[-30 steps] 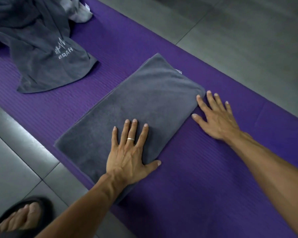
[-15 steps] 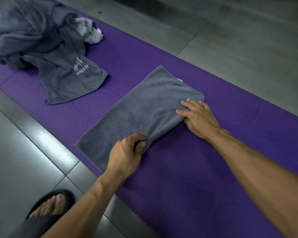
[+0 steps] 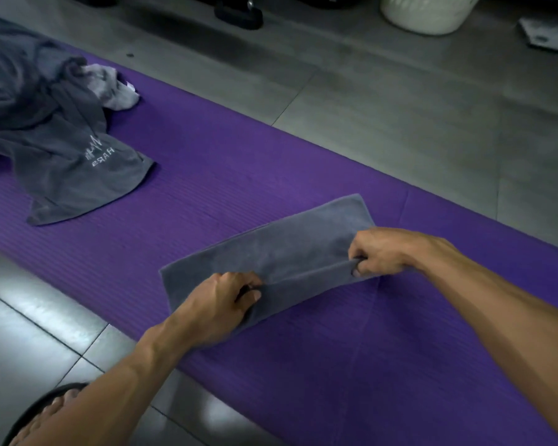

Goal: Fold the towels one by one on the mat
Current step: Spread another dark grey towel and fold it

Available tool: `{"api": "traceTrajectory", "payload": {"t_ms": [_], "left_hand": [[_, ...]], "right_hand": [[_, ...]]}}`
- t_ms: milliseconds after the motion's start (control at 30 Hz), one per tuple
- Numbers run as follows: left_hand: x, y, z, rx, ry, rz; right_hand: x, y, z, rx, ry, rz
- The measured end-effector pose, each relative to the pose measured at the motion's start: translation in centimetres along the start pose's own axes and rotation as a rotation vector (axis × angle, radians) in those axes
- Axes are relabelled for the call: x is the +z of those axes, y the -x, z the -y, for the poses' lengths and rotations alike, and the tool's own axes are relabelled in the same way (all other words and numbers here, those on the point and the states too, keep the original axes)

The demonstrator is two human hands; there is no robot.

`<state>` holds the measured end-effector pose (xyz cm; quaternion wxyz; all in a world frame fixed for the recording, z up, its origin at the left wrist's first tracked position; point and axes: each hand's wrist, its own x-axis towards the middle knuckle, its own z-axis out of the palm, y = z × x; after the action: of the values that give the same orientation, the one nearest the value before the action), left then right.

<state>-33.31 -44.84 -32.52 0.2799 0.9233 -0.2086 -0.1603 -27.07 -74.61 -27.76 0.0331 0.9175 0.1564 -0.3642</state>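
Grey floor tiles (image 3: 400, 101) with dark grout lines are seen from above, and a purple ribbed mat (image 3: 226, 175) is laid across them on a diagonal from the left edge to the lower right. On the near part of the mat a grey towel (image 3: 290, 249) is spread, partly folded, with its near long edge lifted up and back over the rest. That lifted edge is pinched at two points: the left hand (image 3: 219, 300) is curled around it near the towel's left end, thumb on the near side and fingers tucked over the fold, and the right hand (image 3: 384, 252) is curled around it near the right end in the same way. Both forearms are stretched in from the bottom of the view, and part of the towel's near side is hidden behind them. At the far left of the mat, well apart from the hands, a heap of grey towels (image 3: 45, 133) is piled loosely, with pale lettering visible on the topmost one and a scrap of lighter cloth (image 3: 113, 88) tucked at its far side. Beyond the mat, a white ribbed basket (image 3: 429, 11) and dark shapes too cropped to identify are cut off by the top edge. A sandalled foot (image 3: 45, 416) is seen at the bottom left corner.
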Motion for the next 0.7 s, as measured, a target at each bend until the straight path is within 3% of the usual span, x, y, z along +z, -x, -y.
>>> {"api": "traceTrajectory", "payload": {"t_ms": [133,233,433,700], "left_hand": [[-2.1,-1.1,0.9,-0.071,-0.314,-0.068],[-2.6,-2.5,0.6,-0.211,-0.438,-0.094],[-1.7,-4.4,0.9,-0.314,-0.558,-0.129],[-0.7,-6.5,2.8,-0.396,-0.474,-0.191]], "right_hand": [[-1.3,-2.4,0.4,0.025,-0.109,-0.306],[-2.3,-4.5,1.4,0.043,-0.024,-0.487],[-1.6,-8.4,1.8,0.117,0.042,-0.482],[-0.5,-10.5,0.8,0.110,0.031,-0.563]]}}
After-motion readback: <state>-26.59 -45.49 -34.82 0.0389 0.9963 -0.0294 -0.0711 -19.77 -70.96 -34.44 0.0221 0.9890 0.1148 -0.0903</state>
